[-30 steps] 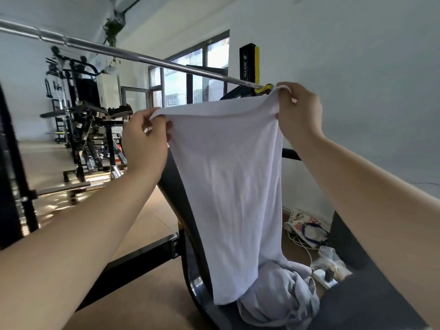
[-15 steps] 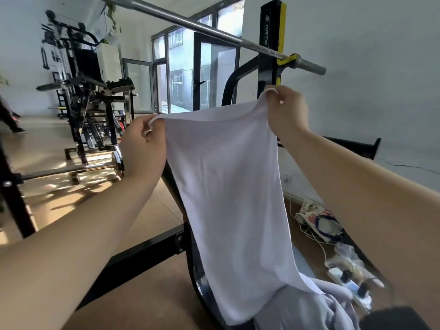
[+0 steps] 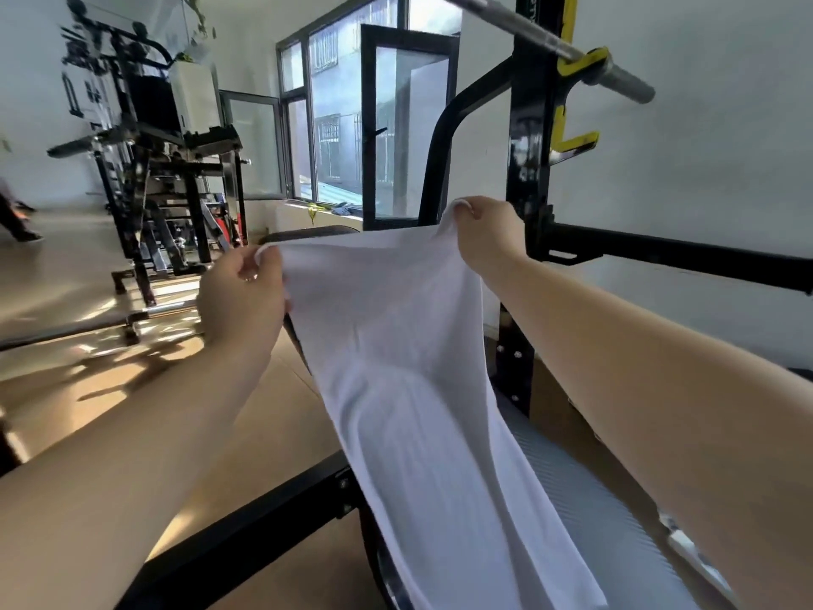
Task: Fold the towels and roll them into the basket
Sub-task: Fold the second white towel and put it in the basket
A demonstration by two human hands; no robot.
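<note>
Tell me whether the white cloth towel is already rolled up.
No: the white cloth towel hangs spread open, its top corners pinched by the left hand and right hand.

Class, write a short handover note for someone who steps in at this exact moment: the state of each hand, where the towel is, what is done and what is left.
Left hand: pinches one top corner of the white towel.
Right hand: pinches the other top corner, held a little higher.
Towel: spread between the hands, hanging down over the grey bench and out of the picture at the bottom.
Done: towel lifted and opened out; no fold shows.
Left: fold it, roll it, put it in the basket, which is not in view.
</note>
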